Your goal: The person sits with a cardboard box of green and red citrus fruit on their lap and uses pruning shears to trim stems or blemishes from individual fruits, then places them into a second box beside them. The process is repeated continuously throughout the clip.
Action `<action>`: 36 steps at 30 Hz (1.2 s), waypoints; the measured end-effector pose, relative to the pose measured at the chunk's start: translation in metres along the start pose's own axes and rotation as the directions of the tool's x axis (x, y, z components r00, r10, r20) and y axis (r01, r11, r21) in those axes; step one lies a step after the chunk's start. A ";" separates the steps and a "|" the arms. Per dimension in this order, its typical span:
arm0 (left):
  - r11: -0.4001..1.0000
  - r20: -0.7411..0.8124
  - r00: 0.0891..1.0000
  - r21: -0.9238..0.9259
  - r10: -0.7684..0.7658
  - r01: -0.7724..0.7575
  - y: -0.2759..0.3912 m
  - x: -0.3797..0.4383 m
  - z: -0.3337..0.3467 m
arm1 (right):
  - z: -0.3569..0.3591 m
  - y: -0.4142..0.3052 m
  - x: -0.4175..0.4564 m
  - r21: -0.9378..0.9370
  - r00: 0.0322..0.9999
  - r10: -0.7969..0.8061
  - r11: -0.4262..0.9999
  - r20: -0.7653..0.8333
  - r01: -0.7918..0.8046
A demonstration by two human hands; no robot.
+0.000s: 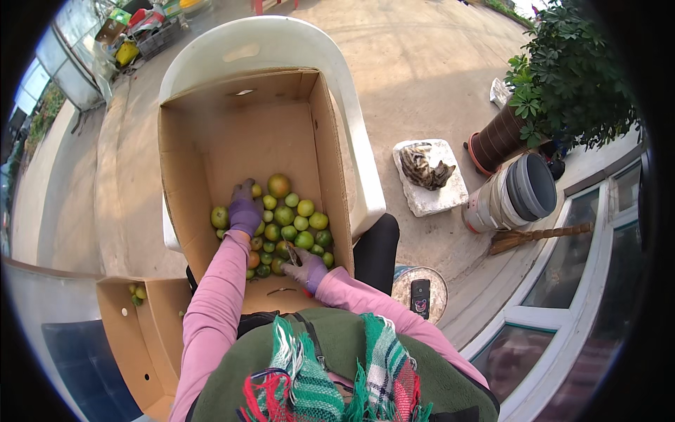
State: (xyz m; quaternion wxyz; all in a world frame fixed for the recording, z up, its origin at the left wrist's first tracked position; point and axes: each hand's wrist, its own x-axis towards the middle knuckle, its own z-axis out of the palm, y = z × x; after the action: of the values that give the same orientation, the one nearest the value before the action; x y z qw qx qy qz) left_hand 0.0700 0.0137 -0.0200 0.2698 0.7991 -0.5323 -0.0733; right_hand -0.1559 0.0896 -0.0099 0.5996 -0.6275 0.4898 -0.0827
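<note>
A large cardboard box (333, 174) rests on a white plastic chair (295, 39), with many green and partly orange tomatoes (304, 240) over its near half. My left hand (246, 208), in a purple glove, reaches into the box among the tomatoes at the left; whether its fingers grip one is hidden. At the near right of the tomatoes, my right hand (307, 269), gloved too, is closed on a small metal cutting tool, perhaps snips (291, 254), whose blades point at the fruit. A short cut stem lies on the box floor near me.
A second cardboard box (142, 337) with a few tomatoes stands at lower left. To the right are a cat (426, 168) on a white block (422, 208), stacked buckets (501, 203), a broom (538, 236), a potted plant (501, 134) and a phone (420, 296) on a round lid.
</note>
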 end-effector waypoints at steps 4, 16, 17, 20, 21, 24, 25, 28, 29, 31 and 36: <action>0.993 -0.185 0.982 -0.118 -0.047 0.025 -0.023 0.008 0.001 | 0.003 0.007 0.005 0.023 1.000 -0.030 0.999 -0.008 0.030; -0.252 0.568 0.821 -0.805 -0.062 0.538 -0.001 -0.096 -0.081 | 0.011 0.008 0.000 -0.111 0.965 -0.226 0.971 -0.130 0.213; -0.268 0.576 0.816 -0.795 -0.051 0.544 -0.005 -0.104 -0.081 | 0.012 0.007 -0.001 -0.171 0.962 -0.245 0.960 -0.121 0.223; -0.217 0.560 0.827 -0.803 0.040 0.555 -0.018 -0.118 -0.079 | 0.008 -0.020 -0.017 -0.229 0.956 -0.281 0.939 -0.086 0.255; -0.197 0.554 0.831 -0.810 0.047 0.552 -0.018 -0.121 -0.078 | 0.008 -0.020 -0.017 -0.248 0.958 -0.274 0.937 -0.080 0.247; -0.160 0.551 0.832 -0.817 0.066 0.554 -0.018 -0.127 -0.074 | 0.007 -0.019 -0.016 -0.298 0.966 -0.250 0.929 -0.069 0.219; -0.164 0.559 0.827 -0.811 0.069 0.562 -0.016 -0.128 -0.073 | 0.007 -0.019 -0.016 -0.313 0.968 -0.241 0.926 -0.067 0.209; -0.116 0.565 0.824 -0.816 0.046 0.566 -0.006 -0.128 -0.075 | 0.007 -0.018 -0.015 -0.354 0.971 -0.229 0.915 -0.067 0.191; -0.091 0.564 0.825 -0.820 0.034 0.565 -0.002 -0.128 -0.077 | 0.007 -0.017 -0.015 -0.367 0.972 -0.226 0.911 -0.068 0.187; -0.078 0.560 0.828 -0.825 0.019 0.559 0.000 -0.128 -0.080 | 0.009 -0.014 -0.015 -0.408 0.960 -0.264 0.889 -0.090 0.206; 0.029 0.552 0.833 -0.833 -0.033 0.553 0.005 -0.128 -0.087 | 0.009 -0.009 -0.011 -0.408 0.965 -0.256 0.888 -0.055 0.212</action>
State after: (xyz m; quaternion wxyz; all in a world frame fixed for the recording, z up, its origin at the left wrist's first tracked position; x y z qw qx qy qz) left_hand 0.0465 0.1569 0.0342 0.5967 0.4711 -0.2017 -0.6175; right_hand -0.1503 0.1018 0.0001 0.4177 -0.7855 0.4483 -0.0865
